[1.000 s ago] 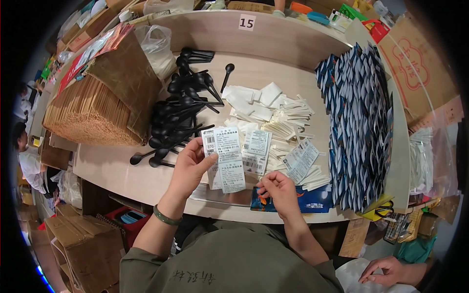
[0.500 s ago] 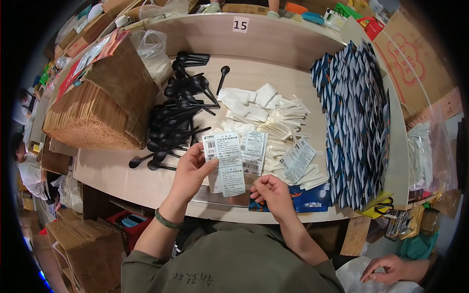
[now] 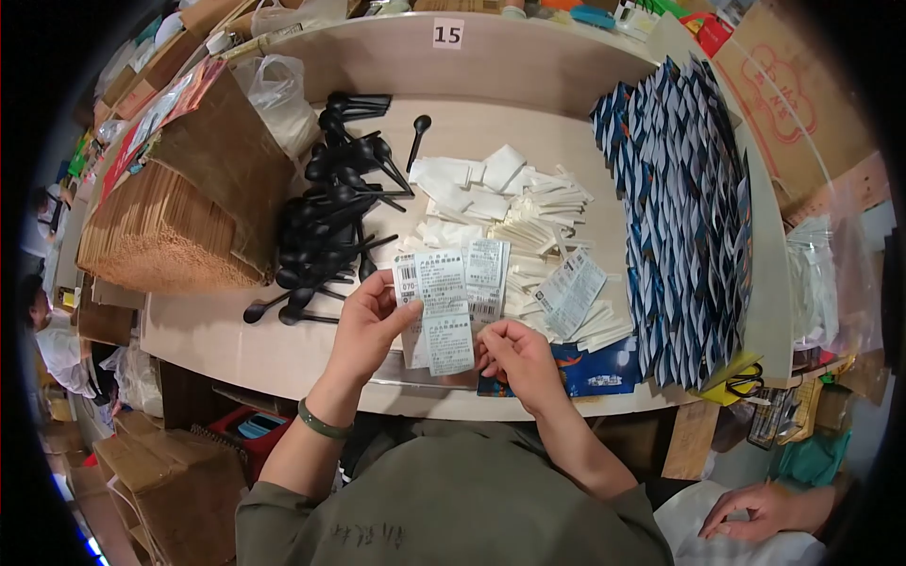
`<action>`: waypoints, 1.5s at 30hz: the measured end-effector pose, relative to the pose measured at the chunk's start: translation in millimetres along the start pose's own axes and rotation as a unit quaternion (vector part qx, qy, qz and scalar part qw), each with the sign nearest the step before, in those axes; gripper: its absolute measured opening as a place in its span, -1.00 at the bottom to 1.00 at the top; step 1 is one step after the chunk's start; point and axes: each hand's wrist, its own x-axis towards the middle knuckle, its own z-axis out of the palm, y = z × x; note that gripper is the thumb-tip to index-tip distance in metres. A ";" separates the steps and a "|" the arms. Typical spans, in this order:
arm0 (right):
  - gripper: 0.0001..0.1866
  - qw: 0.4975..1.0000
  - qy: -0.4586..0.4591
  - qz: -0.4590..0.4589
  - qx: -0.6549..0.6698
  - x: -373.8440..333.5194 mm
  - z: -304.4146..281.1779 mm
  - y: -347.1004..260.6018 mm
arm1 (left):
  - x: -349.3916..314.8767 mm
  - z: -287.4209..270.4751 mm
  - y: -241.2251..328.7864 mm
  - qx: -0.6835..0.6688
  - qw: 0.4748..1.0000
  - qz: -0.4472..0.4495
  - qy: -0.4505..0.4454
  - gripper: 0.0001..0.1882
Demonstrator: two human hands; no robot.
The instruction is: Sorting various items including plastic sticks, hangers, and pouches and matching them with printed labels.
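Note:
Several printed white paper labels (image 3: 445, 307) are fanned out in my left hand (image 3: 368, 321), thumb on top and fingers behind. My right hand (image 3: 517, 363) is closed, its curled fingertips at the lower right edge of these labels; whether it grips anything there is hidden. Further labels (image 3: 572, 292) lie to the right on a heap of thin white paper-wrapped pieces (image 3: 543, 222). Below them, partly behind my right hand, lies a blue printed packet (image 3: 604, 371). Black plastic spoons (image 3: 330, 212) are piled left of my left hand, with one lone spoon (image 3: 419, 141) farther back.
A big stack of brown paper sheets (image 3: 179, 226) stands at the left, beside a clear plastic bag (image 3: 278, 94). Rows of blue and silver packets (image 3: 675, 226) fill the right side. A raised panel (image 3: 528, 71) closes the back. Another person's hand (image 3: 755, 514) rests at lower right.
My right hand has moved slightly left and up, up to the labels' edge. My left hand keeps hold of the labels. The whole view has shifted a little.

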 end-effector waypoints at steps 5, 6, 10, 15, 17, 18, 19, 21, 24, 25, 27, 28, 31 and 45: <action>-0.86 0.999 -0.035 0.000 0.011 -2.9 8.0 -6.6 | -0.7 1.4 2.3 -0.005 1.000 0.005 0.009 -0.65; -0.86 1.000 -0.025 -0.003 0.012 -3.5 6.9 -6.3 | 2.0 4.9 2.4 -0.006 1.000 0.004 -0.001 -0.65; -0.85 1.000 -0.011 0.012 0.012 -0.1 8.7 2.9 | -1.8 11.8 -1.8 0.030 0.999 0.006 -0.008 -0.58; -0.83 0.999 -0.022 0.037 0.010 -2.7 14.0 8.6 | -10.6 6.6 -20.1 0.035 0.998 0.021 0.039 -0.58; -0.84 0.998 -0.018 0.055 -0.015 -7.8 9.3 3.2 | -9.1 -5.3 -26.2 0.043 0.996 0.037 0.064 -0.61; -0.84 0.998 0.010 0.050 -0.036 -9.2 3.6 5.5 | -8.8 -10.7 -25.8 0.042 0.996 0.035 0.076 -0.61; -0.84 0.998 0.013 0.049 -0.035 -10.0 -5.1 9.6 | -8.9 -16.1 -25.5 0.041 0.995 0.033 0.088 -0.61; -0.86 0.996 0.068 -0.003 -0.048 -10.0 -24.4 20.9 | -10.9 -26.7 -29.7 0.034 0.994 0.029 0.095 -0.59; -0.89 0.973 0.161 -0.065 -0.154 -15.0 -45.3 22.8 | -15.6 -41.2 -38.4 0.047 0.989 0.018 0.140 -0.57; -0.89 0.952 0.202 -0.084 -0.217 -17.9 -51.1 19.6 | -17.5 -44.9 -41.4 0.047 0.989 0.017 0.138 -0.57; -0.91 0.945 0.232 -0.101 -0.210 -20.1 -63.1 21.3 | -20.0 -49.6 -46.0 0.060 0.987 0.011 0.146 -0.51; -0.91 0.937 0.252 -0.111 -0.215 -20.9 -70.6 21.3 | -20.4 -51.7 -48.4 0.052 0.988 0.007 0.145 -0.50; -0.93 0.921 0.293 -0.120 -0.226 -21.2 -87.0 15.4 | -21.0 -55.0 -51.8 0.063 0.987 0.015 0.145 -0.50; -0.24 0.764 0.275 -0.117 -0.571 46.2 -122.1 -42.3 | -20.7 -48.4 -48.3 0.070 0.986 0.005 0.149 -0.56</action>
